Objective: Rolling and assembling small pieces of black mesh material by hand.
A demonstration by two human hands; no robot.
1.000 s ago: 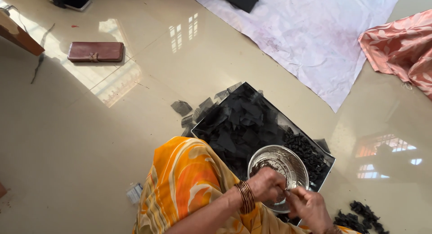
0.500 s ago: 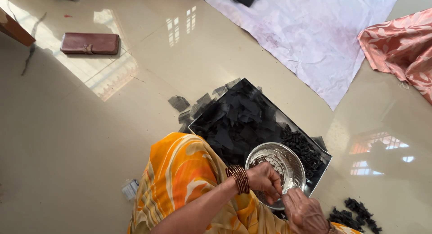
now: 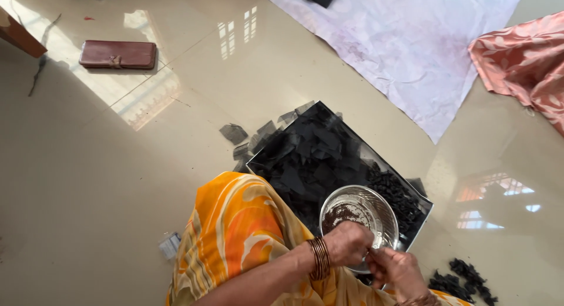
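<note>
Here, left hand [image 3: 348, 242] and right hand [image 3: 398, 271]: fingers pinched together over steel bowl [image 3: 358, 215], pinched item too small to tell | bowl sits on black tray [image 3: 329, 153] | advice: work directly above bowl so crumbs fall inside.

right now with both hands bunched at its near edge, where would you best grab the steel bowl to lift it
Probably by the far rim of the steel bowl, coming from above on the side away from the person. The bowl sits upright on the black tray, that rim arc is bare, and the left hand and right hand crowd the near edge. Dark grains lie inside, so keep it level.
</note>
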